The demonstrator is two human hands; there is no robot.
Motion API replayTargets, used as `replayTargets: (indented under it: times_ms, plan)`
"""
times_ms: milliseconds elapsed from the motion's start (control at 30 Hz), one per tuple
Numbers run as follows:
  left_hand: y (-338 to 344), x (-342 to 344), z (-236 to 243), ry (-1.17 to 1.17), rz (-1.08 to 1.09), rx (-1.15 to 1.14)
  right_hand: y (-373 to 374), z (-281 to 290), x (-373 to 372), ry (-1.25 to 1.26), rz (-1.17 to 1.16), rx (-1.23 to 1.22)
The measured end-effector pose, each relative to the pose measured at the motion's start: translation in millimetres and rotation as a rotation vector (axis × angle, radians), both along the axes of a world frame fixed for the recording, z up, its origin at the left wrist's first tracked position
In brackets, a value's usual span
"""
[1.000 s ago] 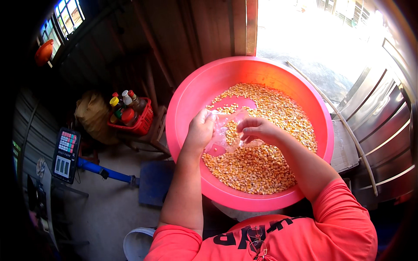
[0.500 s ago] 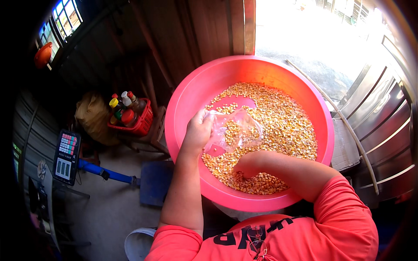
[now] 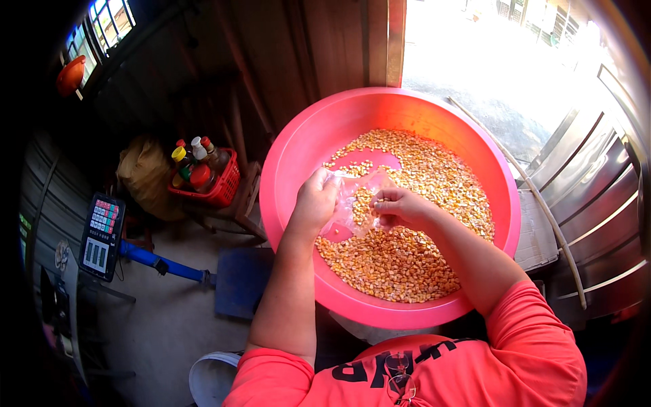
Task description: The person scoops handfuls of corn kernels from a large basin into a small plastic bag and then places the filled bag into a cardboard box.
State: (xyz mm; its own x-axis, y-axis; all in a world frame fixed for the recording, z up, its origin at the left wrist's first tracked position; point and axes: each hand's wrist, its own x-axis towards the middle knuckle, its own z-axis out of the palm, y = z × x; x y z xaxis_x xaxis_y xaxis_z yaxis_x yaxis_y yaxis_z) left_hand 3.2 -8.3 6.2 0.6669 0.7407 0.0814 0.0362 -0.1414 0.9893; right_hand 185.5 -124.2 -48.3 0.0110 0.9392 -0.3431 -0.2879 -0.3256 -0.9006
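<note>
My left hand is closed on the edge of a clear plastic bag, which hangs over the left part of a big round pink tub. Loose yellow corn kernels cover most of the tub's bottom, and some kernels show through the bag. At the bag's right side is my right hand, its fingers curled and pinched together. A few pale kernels seem to show at the fingertips; the palm is hidden. Pink tub bottom is bare beside and beyond the bag.
Left of the tub, a red basket of bottles rests on a wooden stool. A platform scale with a blue plate and a keypad display stands lower left. A white bucket is near me; a long stick leans at the right.
My right hand has lifted out of the corn near the tub's front and moved up and left to the bag. My left hand keeps its hold on the bag.
</note>
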Motion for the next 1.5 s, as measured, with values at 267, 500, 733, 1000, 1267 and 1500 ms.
replayTargets:
  times_ms: [267, 500, 733, 1000, 1267, 1500]
  plan:
    - [2, -2, 2, 0.041, 0.000, 0.024, 5, -16, 19, -0.472, -0.126, 0.153]
    - [6, -2, -5, 0.007, -0.011, 0.039, -9, 30, -4, -0.592, 0.220, 0.041]
    - [2, -2, 0, 0.001, -0.019, -0.006, -20, 12, -47, -1.290, 0.945, -0.040]
    - [3, -1, -1, -0.003, -0.017, 0.011, -10, -23, -50, -1.188, 1.112, -0.036]
    - [3, -4, -2, -0.021, -0.005, -0.011, -7, 21, -18, -0.511, 0.575, -0.095]
    - [0, 0, 1, 0.015, 0.004, -0.007, 6, -21, 10, 0.012, -0.136, 0.012]
